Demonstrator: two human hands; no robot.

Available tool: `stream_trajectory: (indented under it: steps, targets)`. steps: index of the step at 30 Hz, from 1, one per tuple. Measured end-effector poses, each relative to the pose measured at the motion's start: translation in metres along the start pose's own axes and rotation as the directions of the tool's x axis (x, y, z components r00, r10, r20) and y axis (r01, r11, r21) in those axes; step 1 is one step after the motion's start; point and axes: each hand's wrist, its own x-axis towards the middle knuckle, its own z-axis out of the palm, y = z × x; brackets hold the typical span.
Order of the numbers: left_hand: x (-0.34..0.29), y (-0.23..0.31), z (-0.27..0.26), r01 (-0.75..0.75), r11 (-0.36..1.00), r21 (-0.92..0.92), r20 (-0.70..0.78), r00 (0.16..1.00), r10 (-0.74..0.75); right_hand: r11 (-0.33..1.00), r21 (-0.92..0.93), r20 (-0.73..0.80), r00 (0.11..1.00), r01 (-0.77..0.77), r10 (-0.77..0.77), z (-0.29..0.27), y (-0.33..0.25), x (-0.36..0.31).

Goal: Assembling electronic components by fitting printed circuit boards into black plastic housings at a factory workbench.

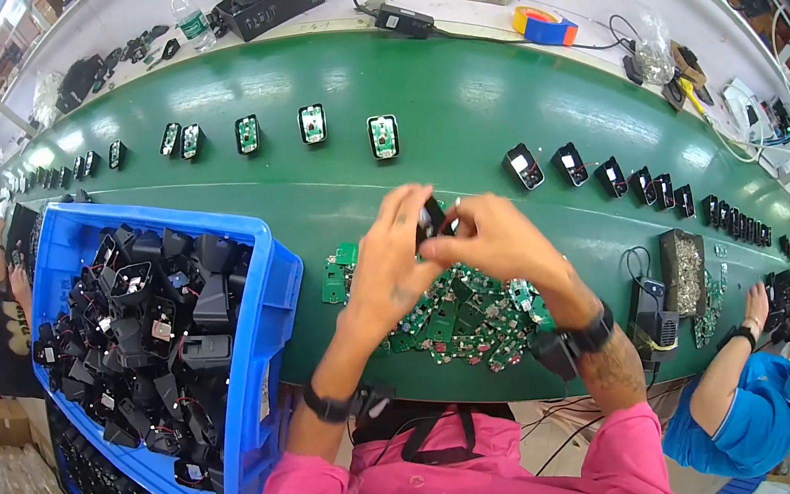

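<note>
A small black plastic housing [430, 223] is held up between my two hands, above the green bench. My left hand [390, 256] closes round its left side, and the fingers of my right hand [493, 236] pinch at its right edge. Much of the housing is hidden by my fingers, so I cannot see what lies inside. Below my wrists spreads a heap of loose green circuit boards [465, 313]. Beyond my hands stands a black housing with a green board fitted in it [384, 137].
At my left a blue crate [283, 278] holds many black housings [203, 353]. Rows of housings [525, 166] run along the green bench [464, 161] both ways. A box of small metal parts [684, 273] lies right. Co-workers sit on both sides, one in a blue shirt [743, 425].
</note>
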Motion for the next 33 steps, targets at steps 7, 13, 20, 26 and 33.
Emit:
stream_trajectory:
  steps: [7,13,20,26,33]
  targets:
    - [-0.06,0.034,-0.012,0.48,0.759,-0.44,0.135,0.871,-0.472,0.994,-0.063,0.055,0.995,0.085,-0.081,0.029,0.009,-0.033]
    - [-0.081,0.03,-0.03,0.588,0.544,-0.599,0.199,0.767,-0.61,0.995,-0.078,-0.079,0.994,0.07,-0.076,0.013,0.037,-0.005]
    - [-0.096,0.034,-0.033,0.613,0.371,-0.697,0.3,0.72,-0.626,0.918,-0.346,-0.26,0.96,-0.192,0.103,0.02,0.067,0.035]
    - [-0.099,0.033,-0.024,0.595,0.268,-0.758,0.376,0.734,-0.566,0.989,-0.054,-0.299,0.947,-0.14,0.118,0.015,0.084,0.027]
    - [-0.097,0.04,-0.01,0.559,0.304,-0.771,0.353,0.773,-0.527,0.97,-0.24,-0.292,0.952,0.022,-0.094,0.024,0.073,0.029]
